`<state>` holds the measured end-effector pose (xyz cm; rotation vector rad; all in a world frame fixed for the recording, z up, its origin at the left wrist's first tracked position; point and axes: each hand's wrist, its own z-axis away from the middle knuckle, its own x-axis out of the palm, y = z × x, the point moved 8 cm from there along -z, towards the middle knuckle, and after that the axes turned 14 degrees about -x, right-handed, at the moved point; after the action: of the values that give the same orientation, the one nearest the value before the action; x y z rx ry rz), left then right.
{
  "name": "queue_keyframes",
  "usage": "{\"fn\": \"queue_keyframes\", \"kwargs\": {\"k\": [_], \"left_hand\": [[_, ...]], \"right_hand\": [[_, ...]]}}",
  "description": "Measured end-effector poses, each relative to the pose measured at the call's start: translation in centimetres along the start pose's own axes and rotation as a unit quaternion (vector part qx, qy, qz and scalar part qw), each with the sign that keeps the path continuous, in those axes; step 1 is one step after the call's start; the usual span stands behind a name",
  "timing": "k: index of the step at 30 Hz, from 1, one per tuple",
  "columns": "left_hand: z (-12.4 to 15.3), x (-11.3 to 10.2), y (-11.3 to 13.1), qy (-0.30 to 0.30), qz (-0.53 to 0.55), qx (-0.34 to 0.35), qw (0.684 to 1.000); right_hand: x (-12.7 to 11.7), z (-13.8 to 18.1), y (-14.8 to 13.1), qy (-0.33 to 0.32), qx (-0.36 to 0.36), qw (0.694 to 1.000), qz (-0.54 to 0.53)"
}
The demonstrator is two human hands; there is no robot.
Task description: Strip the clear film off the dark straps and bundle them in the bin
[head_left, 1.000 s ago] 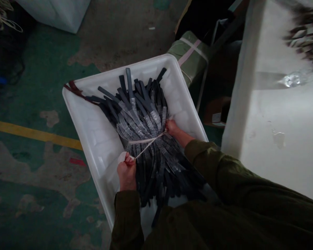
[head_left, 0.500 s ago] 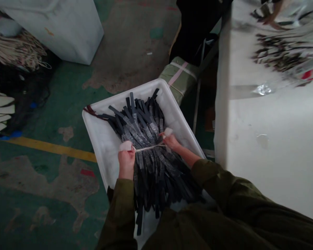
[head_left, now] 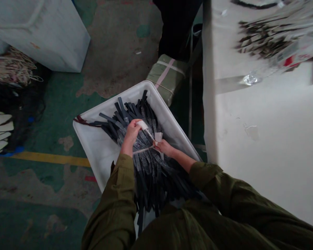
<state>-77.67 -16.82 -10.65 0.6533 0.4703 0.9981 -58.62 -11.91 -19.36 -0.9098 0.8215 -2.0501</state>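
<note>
A thick bundle of dark flat strips (head_left: 146,163) lies in a white plastic tub (head_left: 99,146) on the floor. A pale cord (head_left: 143,150) is wound round the bundle's middle. My left hand (head_left: 131,133) is over the bundle, fingers closed on one end of the cord. My right hand (head_left: 163,147) is at the bundle's right side, pinching the other end. The two ends cross between my hands. Both arms wear olive sleeves.
A white table (head_left: 263,121) stands to the right, with more dark strips (head_left: 266,38) and clear plastic at its far end. A taped green package (head_left: 167,74) lies behind the tub. A white block (head_left: 39,34) and looped cords (head_left: 10,67) are at the left.
My left hand moved from the bundle's left side up over it, towards my right hand, taking its cord end along. The camera view shifted to the right.
</note>
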Motion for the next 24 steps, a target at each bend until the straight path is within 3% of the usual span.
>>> {"fn": "queue_keyframes", "kwargs": {"k": [4,6,9,13,14,15,17,18,19,21,24], "left_hand": [[2.3,-7.9,1.0,0.174,-0.042,0.077,0.981],[4.1,-9.0,-0.8,0.222,-0.051,0.096,0.969],[6.7,-9.0,-4.5,0.23,-0.019,0.099,0.968],[11.3,-12.5,-6.4,0.361,0.092,0.154,0.915],[11.7,-12.5,-6.6,0.356,0.093,0.161,0.916],[11.4,-11.6,-6.8,0.311,0.072,0.158,0.934],[9.4,-6.7,-8.3,0.116,-0.014,0.115,0.986],[8.4,-3.6,-9.7,0.015,-0.055,0.085,0.995],[7.6,-1.2,-11.3,-0.044,-0.08,0.063,0.994],[5.8,1.8,-13.7,-0.081,-0.107,0.048,0.99],[3.4,3.5,-15.5,-0.09,-0.163,0.047,0.981]], "right_hand": [[-0.8,0.5,0.5,0.039,0.029,0.997,-0.059],[-0.8,0.6,0.7,0.05,0.043,0.994,-0.084],[-0.8,0.6,0.9,0.065,0.059,0.99,-0.107],[-1.1,0.7,1.3,0.078,0.076,0.987,-0.118],[-1.2,0.8,1.3,0.078,0.079,0.987,-0.12],[-1.1,0.8,1.3,0.077,0.08,0.986,-0.121],[-0.8,0.7,1.1,0.072,0.078,0.987,-0.123],[-0.6,0.7,1.0,0.067,0.077,0.987,-0.122],[-0.4,0.7,0.9,0.062,0.074,0.988,-0.121],[-0.1,0.8,0.7,0.05,0.072,0.989,-0.116],[0.2,1.0,0.5,0.035,0.071,0.992,-0.1]]}}
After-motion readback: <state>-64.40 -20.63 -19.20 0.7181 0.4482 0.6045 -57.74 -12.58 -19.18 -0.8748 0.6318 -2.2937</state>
